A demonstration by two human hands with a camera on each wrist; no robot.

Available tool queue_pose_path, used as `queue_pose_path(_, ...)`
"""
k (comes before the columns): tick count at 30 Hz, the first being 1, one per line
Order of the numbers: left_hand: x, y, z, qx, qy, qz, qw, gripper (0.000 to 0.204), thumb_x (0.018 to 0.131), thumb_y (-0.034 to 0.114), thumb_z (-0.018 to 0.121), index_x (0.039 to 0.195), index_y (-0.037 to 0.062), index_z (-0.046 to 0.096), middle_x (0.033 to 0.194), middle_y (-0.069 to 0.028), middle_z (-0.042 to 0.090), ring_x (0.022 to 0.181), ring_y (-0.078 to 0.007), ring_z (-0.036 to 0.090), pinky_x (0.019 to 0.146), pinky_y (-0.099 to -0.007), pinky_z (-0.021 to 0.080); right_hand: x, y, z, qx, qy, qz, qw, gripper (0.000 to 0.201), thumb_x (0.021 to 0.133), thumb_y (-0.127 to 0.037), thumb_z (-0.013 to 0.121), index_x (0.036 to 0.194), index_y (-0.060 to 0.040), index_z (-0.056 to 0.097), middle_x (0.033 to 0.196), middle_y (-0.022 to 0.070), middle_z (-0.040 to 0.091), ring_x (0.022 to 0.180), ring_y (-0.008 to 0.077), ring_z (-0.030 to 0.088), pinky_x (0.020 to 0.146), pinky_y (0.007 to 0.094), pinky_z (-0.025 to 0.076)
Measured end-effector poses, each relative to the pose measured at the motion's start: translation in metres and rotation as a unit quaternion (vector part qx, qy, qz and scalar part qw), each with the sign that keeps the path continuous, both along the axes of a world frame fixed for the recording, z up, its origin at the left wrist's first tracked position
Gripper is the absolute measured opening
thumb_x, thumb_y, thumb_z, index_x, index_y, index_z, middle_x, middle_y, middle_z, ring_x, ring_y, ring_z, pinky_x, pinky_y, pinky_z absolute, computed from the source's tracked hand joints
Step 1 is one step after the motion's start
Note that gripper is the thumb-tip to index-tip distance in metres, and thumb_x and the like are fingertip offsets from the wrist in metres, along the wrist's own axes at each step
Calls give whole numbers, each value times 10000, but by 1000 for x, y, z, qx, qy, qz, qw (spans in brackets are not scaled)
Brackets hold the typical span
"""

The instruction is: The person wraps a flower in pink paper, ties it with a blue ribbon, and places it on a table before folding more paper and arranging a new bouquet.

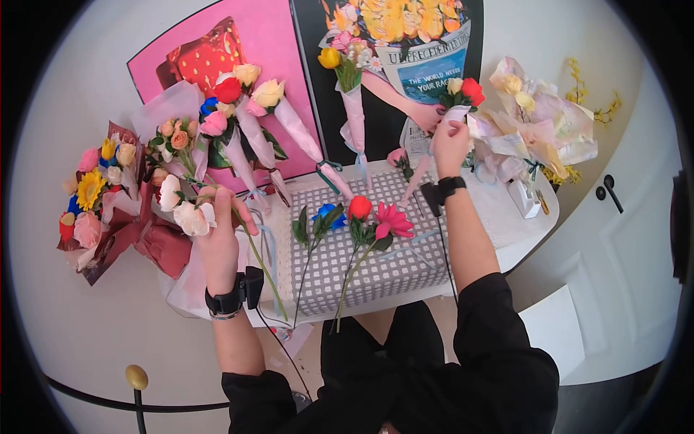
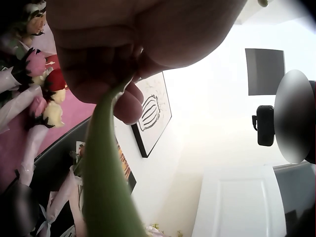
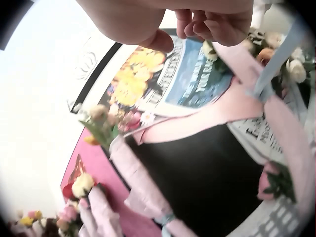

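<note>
My left hand pinches the green stem of a spray of white flowers above the table's left side; in the left wrist view the thick stem runs down from my curled fingers. At the back right, my right hand is at the pink wrapping of a small bouquet with red and cream roses. The right wrist view has my right hand at the top, fingers bent beside the pink wrap; their contact with it is unclear there.
A blue flower, a red one and a magenta one lie on the checkered cloth. Several wrapped flowers lean against the posters. Large bouquets stand left and right. A white box sits at the right edge.
</note>
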State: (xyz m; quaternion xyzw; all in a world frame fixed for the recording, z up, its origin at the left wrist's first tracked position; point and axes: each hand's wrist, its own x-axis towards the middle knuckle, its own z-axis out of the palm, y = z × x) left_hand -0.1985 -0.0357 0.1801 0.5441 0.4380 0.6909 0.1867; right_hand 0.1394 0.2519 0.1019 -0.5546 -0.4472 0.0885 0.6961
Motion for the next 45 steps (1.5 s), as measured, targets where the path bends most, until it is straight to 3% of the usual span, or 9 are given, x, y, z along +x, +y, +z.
queue_pose_path(4,4,4,-3,3,2,-23,1000,171,1070,200,442,957,73,463,664,-45,530,523,-132,515,498,-241,420,36,30,-17,37,-46,-79,995,353,793,-266,696,1018,-8,612,809,132,651,699,262,622,631,384,498)
queue_pose_path(6,13,2,-2,-4,2,-20,1000,174,1067,207,450,956,75,466,664,-41,531,526,-128,518,499,-237,415,45,23,-9,-187,49,224,955,341,817,-302,719,948,1,633,722,93,650,518,182,581,441,333,442)
queue_pose_path(7,16,-1,-2,-12,3,-16,1000,176,1065,213,458,955,77,469,665,-37,533,528,-125,520,500,-234,409,45,29,-15,-161,86,297,937,321,836,-307,722,910,-3,651,639,49,618,387,123,496,320,281,342)
queue_pose_path(10,16,-6,-3,-28,8,-16,999,180,1061,229,473,958,82,477,668,-28,535,534,-115,526,501,-232,407,35,31,-19,-115,58,276,953,287,845,-286,715,924,-16,658,634,45,614,373,122,493,297,268,322)
queue_pose_path(15,4,-7,-13,-49,-12,-11,999,181,1058,237,483,956,87,489,685,-21,535,535,-109,522,500,-240,421,6,18,-9,-55,-109,115,986,433,822,-354,724,960,40,609,876,216,688,826,350,689,776,445,520)
queue_pose_path(19,3,-8,-16,-60,-6,-10,998,183,1057,233,489,970,72,497,687,-24,533,538,-115,521,500,-247,430,-35,2,19,-15,-177,99,979,451,864,-344,690,1068,37,562,950,288,666,909,468,646,788,510,505)
queue_pose_path(26,-6,-19,-22,-56,-15,-6,998,178,1048,224,512,986,58,507,661,-35,538,530,-128,528,494,-254,432,-84,34,25,-17,-348,127,929,383,911,-308,646,1057,28,534,949,309,654,910,468,654,785,537,526)
queue_pose_path(38,-20,-29,-30,-69,-52,10,996,110,1040,142,506,1003,41,484,653,-35,532,519,-122,518,488,-251,418,-117,8,16,-42,-316,163,934,822,792,-440,731,1389,20,402,1203,311,577,1041,488,622,894,517,518)
queue_pose_path(45,-6,-22,-29,-77,-36,-3,996,185,1042,219,519,965,51,505,660,-38,532,531,-129,515,495,-258,425,-111,3,10,-79,-378,179,905,633,803,-379,716,1273,-21,489,1184,263,591,1031,446,631,857,495,529)
